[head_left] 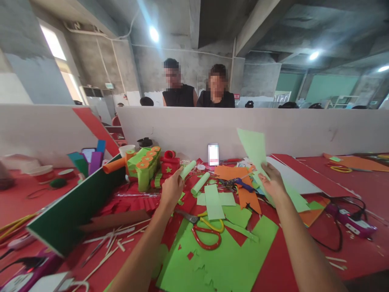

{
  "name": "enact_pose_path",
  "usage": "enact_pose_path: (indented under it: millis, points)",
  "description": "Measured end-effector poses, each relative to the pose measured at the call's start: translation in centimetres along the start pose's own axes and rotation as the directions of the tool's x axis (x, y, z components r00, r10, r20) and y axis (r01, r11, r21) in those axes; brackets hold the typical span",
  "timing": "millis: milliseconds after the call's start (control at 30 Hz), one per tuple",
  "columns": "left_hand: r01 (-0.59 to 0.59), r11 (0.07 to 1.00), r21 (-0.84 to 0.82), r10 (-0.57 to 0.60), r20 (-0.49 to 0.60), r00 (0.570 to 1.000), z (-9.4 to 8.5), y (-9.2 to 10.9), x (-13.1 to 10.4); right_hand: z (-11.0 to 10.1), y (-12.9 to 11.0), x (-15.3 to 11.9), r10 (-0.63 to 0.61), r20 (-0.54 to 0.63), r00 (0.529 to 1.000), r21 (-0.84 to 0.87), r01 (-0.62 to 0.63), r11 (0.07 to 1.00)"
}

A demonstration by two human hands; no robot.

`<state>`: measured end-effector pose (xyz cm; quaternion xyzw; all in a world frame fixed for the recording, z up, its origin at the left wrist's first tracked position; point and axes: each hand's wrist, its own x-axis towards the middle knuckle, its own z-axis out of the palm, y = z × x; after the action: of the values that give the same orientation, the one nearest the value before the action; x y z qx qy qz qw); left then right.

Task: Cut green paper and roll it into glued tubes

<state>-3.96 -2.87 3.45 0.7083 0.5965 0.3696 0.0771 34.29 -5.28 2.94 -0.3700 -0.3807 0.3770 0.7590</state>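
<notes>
My left hand (172, 187) is closed around a pale green paper roll (188, 169), whose upper end sticks out past the fingers. Beside it another pale green roll (200, 183) lies on the pile. My right hand (272, 180) pinches a pale green paper sheet (253, 145), lifted upright above the table. Between my arms, red and yellow-handled scissors (207, 239) rest on a large bright green sheet (225, 263). Pale green strips (214, 202) lie just above the scissors. Blue-handled scissors (244, 185) sit among orange paper scraps (232, 172).
A green board (82, 202) stands on edge at left, near green and orange paper shapes (146, 164). Thin sticks (106, 255) are scattered at lower left. A power strip (352, 221) with a black cable lies at right. A phone (213, 154) leans against the white partition (182, 125); two people are behind it.
</notes>
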Motion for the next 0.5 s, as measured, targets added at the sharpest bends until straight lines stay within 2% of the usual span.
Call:
enact_pose_path:
  millis: [67,167,267,333,367,400,500]
  points:
    - [-0.038,0.973,0.227,0.026,0.056,0.998,0.1,0.1,-0.3,-0.2,0.5,0.4,0.001,-0.016,1.0,0.006,-0.001,1.0]
    - [-0.102,0.925,0.366,0.059,0.126,0.99,0.5,0.3,-0.7,0.1,1.2,0.4,0.029,-0.004,1.0,-0.032,-0.03,0.999]
    - [-0.169,0.922,0.348,0.123,0.149,0.981,0.8,0.6,-1.0,0.6,1.6,0.0,0.063,-0.003,0.998,-0.09,-0.063,0.994]
    - [-0.277,0.931,0.24,0.231,0.202,0.952,0.8,1.1,-1.3,0.8,1.7,-0.2,0.081,-0.007,0.997,-0.125,-0.081,0.989]
    - [-0.35,0.924,0.155,0.306,0.247,0.919,0.8,1.5,-1.5,0.9,1.7,-0.2,0.087,-0.009,0.996,-0.138,-0.088,0.986]
    - [-0.436,0.899,0.049,0.401,0.308,0.863,0.9,1.9,-1.8,0.9,1.7,-0.3,0.094,-0.009,0.996,-0.149,-0.094,0.984]
    - [-0.583,0.781,-0.224,0.612,0.462,0.642,1.1,3.2,-2.8,1.0,1.7,-0.3,0.107,-0.004,0.994,-0.169,-0.106,0.98]
